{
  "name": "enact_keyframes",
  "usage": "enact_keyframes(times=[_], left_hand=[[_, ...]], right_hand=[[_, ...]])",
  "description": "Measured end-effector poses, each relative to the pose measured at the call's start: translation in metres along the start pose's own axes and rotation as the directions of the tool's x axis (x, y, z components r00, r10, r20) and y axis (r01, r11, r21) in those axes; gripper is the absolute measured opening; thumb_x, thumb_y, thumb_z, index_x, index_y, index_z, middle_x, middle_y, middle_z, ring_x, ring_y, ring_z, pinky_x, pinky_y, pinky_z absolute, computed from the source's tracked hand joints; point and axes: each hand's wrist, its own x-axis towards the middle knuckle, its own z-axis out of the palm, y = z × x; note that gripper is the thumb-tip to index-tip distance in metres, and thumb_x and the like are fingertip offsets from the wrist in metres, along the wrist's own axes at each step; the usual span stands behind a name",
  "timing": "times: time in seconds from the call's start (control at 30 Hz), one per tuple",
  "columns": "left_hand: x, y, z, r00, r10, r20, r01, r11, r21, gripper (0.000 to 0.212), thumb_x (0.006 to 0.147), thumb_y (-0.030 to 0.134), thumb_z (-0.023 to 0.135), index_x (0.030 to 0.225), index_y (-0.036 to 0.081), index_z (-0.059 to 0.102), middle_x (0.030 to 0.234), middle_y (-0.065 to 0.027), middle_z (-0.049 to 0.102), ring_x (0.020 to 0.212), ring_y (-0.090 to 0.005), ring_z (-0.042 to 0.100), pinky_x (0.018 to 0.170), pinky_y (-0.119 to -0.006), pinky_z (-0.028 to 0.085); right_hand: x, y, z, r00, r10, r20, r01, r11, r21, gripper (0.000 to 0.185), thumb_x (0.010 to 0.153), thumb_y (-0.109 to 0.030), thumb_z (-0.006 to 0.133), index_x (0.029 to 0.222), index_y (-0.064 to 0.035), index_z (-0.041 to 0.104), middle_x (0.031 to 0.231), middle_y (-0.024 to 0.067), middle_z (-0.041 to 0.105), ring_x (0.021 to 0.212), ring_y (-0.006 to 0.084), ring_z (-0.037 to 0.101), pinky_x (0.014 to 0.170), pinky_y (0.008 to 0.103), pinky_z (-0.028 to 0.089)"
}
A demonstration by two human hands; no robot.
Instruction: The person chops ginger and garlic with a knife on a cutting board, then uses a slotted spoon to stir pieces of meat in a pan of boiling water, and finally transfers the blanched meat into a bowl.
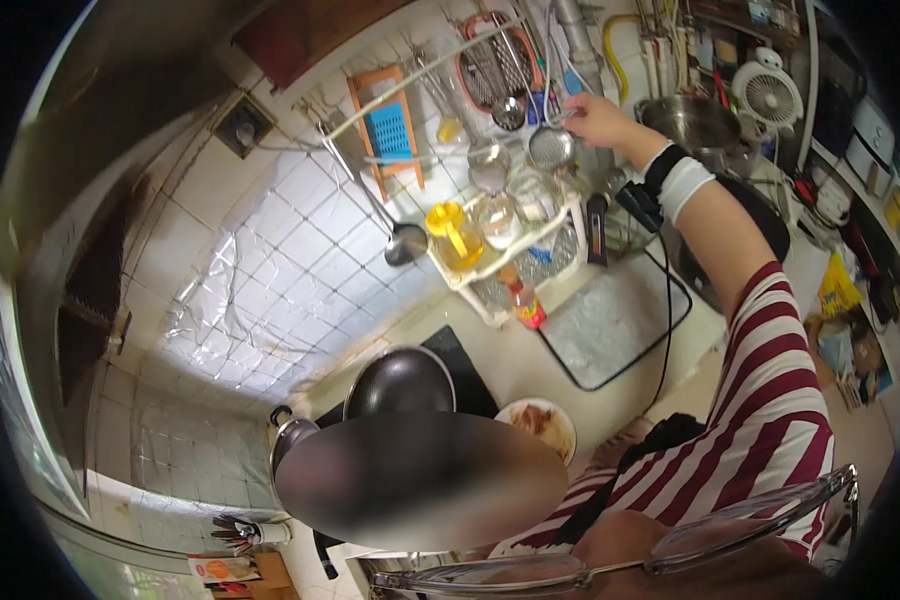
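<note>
My right hand [598, 122] reaches up to the utensils hanging on the tiled wall. Its fingertips are close together beside a perforated skimmer [551, 148]; whether they grip it or the pale bar near it is unclear. A steel ladle [508, 113] and another round-headed utensil [489, 168] hang to the left. Below stands a white rack [461, 279] with a yellow-lidded oil jug [454, 234] and glass jars [497, 220]. My left hand is out of view; a blurred oval covers the area before me. Past it, a dark frying pan [401, 382] rests on the black cooktop [457, 364].
A red-labelled sauce bottle [525, 304] stands by a dark-edged board [611, 322]. Nearer me is a food-stained white bowl [536, 427]. A spatula [405, 241] and an orange-framed grater [390, 131] hang on the wall. At right are a steel pot [690, 124] and a small fan [766, 94].
</note>
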Motion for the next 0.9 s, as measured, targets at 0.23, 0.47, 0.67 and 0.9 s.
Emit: enact_keyframes(times=[0.23,0.47,0.67,0.9], left_hand=[[0.017,0.122,0.054,0.986,-0.100,-0.137,0.066,0.971,-0.231,0.046,0.081,0.034,0.056,0.112,0.001,0.049,0.090,-0.0117,0.061,0.078,-0.0176,0.059,0.069,-0.030,0.048],[0.017,0.166,0.087,0.970,-0.178,-0.167,0.106,0.923,-0.371,0.047,0.081,0.036,0.053,0.113,0.001,0.048,0.090,-0.0118,0.061,0.079,-0.0180,0.059,0.069,-0.030,0.047],[0.011,0.173,0.099,0.955,-0.226,-0.190,0.126,0.894,-0.429,0.048,0.082,0.038,0.051,0.113,0.001,0.048,0.091,-0.0120,0.062,0.079,-0.0183,0.059,0.069,-0.030,0.047],[0.011,0.172,0.115,0.952,-0.249,-0.178,0.134,0.861,-0.490,0.050,0.083,0.040,0.048,0.114,0.001,0.047,0.091,-0.0121,0.062,0.080,-0.0187,0.059,0.069,-0.031,0.047]], right_hand=[[0.128,0.013,0.035,0.976,-0.043,-0.213,0.095,0.966,0.241,0.055,0.067,-0.026,0.070,0.110,0.0002,0.049,0.075,0.0063,0.057,0.063,0.0154,0.056,0.054,0.0280,0.046],[0.183,0.038,0.056,0.939,-0.152,-0.308,0.146,0.988,-0.042,0.043,0.074,-0.026,0.063,0.108,-0.0023,0.051,0.086,0.0150,0.061,0.081,0.0273,0.059,0.071,0.0347,0.046],[0.194,0.032,0.061,0.917,-0.261,-0.302,0.239,0.965,-0.109,0.035,0.077,-0.025,0.059,0.101,0.0000,0.052,0.087,0.0192,0.059,0.083,0.0345,0.057,0.071,0.0384,0.045],[0.176,0.001,0.041,0.870,-0.335,-0.361,0.411,0.897,0.159,0.030,0.077,-0.026,0.059,0.088,0.0015,0.055,0.077,0.0171,0.060,0.069,0.0308,0.057,0.062,0.0358,0.045]])
